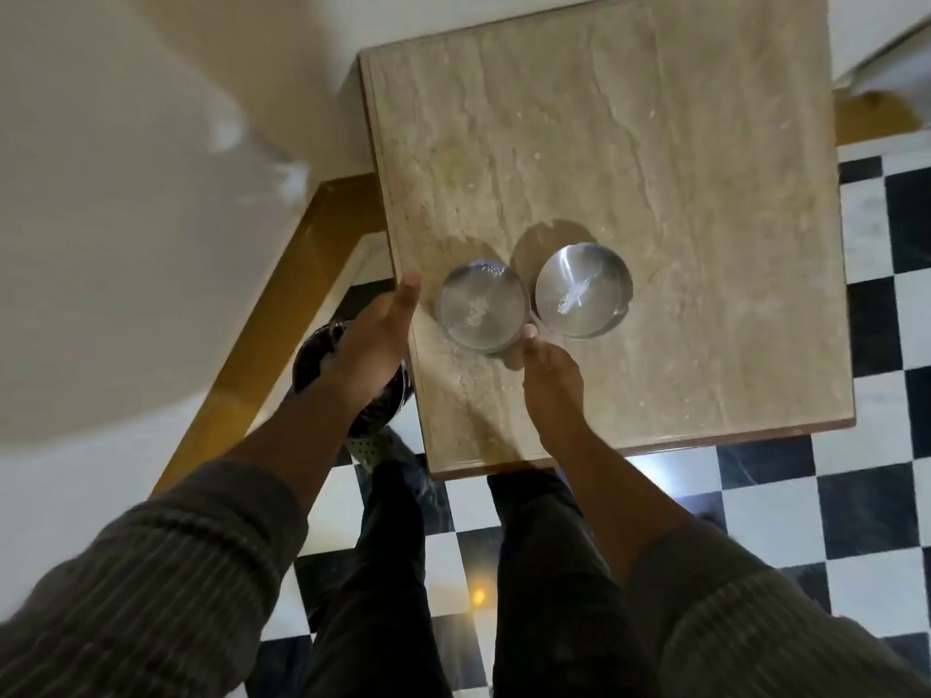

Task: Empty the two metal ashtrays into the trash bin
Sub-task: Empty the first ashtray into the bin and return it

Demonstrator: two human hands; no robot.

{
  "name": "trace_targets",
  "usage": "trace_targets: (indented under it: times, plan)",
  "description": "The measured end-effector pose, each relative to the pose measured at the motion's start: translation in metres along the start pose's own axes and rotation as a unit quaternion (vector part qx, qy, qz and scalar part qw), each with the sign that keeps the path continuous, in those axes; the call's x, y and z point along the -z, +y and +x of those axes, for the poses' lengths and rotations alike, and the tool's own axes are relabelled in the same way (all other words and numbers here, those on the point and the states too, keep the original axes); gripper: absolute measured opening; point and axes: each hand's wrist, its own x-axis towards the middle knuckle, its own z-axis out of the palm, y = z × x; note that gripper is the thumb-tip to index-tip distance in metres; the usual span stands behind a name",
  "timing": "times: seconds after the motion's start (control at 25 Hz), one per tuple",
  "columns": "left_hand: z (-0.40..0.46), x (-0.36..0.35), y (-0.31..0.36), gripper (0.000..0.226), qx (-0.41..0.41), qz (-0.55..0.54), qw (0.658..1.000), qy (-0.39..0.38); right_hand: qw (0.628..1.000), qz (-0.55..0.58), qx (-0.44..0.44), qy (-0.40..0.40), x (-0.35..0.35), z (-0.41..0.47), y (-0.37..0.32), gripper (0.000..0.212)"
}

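Observation:
Two round metal ashtrays stand side by side on a beige marble table. The left ashtray holds a little pale ash, and so does the right ashtray. My right hand rests on the table with its fingertips against the near rim of the left ashtray. My left hand hovers flat at the table's left edge, fingers apart, holding nothing. Beneath it on the floor stands a dark round trash bin, mostly hidden by that hand.
A white bed or sofa with a wooden frame fills the left side. The floor is black and white checkered tile. My legs stand against the table's near edge.

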Motion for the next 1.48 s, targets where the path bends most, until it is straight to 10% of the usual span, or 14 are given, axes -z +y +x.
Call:
trace_targets:
  times: [0.52,0.88,1.16,1.48]
  plan:
    - [0.045,-0.036,-0.012,0.054,-0.029,0.003,0.999,-0.026,0.997,0.002,-0.003,0.083,-0.053,0.036,0.008,0.03]
    - [0.013,0.038,-0.092,0.049,0.142,-0.13,0.98,0.052,0.991,-0.074,0.032,-0.104,-0.106,-0.006,0.009,0.044]
    - [0.009,0.104,-0.163,0.057,0.227,-0.18,0.957,-0.019,0.962,-0.105,0.003,-0.252,-0.175,-0.017,0.014,0.048]
    - [0.054,0.143,-0.251,0.077,0.27,-0.261,0.896,-0.239,0.915,-0.238,0.176,-0.275,-0.213,0.006,0.027,0.047]
